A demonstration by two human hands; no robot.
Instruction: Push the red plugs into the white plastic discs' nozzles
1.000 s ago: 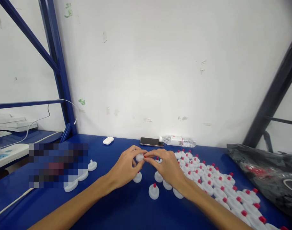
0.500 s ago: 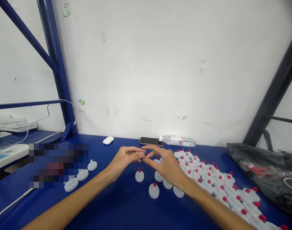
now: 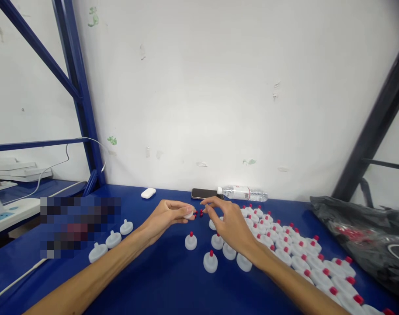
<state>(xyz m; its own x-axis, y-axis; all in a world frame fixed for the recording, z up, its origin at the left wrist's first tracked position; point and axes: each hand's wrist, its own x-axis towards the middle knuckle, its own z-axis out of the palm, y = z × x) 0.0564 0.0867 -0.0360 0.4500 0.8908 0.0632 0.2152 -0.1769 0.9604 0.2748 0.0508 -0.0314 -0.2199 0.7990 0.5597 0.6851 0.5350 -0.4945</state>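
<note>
Near the middle of the blue table, my left hand (image 3: 173,214) is closed around a white plastic nozzle cap (image 3: 189,215), pinched between thumb and fingers and mostly covered by them. My right hand (image 3: 227,218) hovers just to the right, thumb and fingers apart, with nothing visible between them. Small red tips (image 3: 201,213) lie between the two hands, close to the right fingertips. In front of the hands stand white nozzle caps with red tips, one (image 3: 190,241) below the left fingers and another (image 3: 210,261) nearer to me.
Many red-tipped caps (image 3: 299,262) crowd the right side. Three white caps without red tips, one at the front (image 3: 98,253), stand at left. A phone (image 3: 204,193), water bottle (image 3: 243,193) and white case (image 3: 148,193) lie by the wall. A black plastic bag (image 3: 376,236) is far right.
My fingertips, close together before, have separated. The right fingers have spread apart, and the white cap in my left hand and the small red tips now show.
</note>
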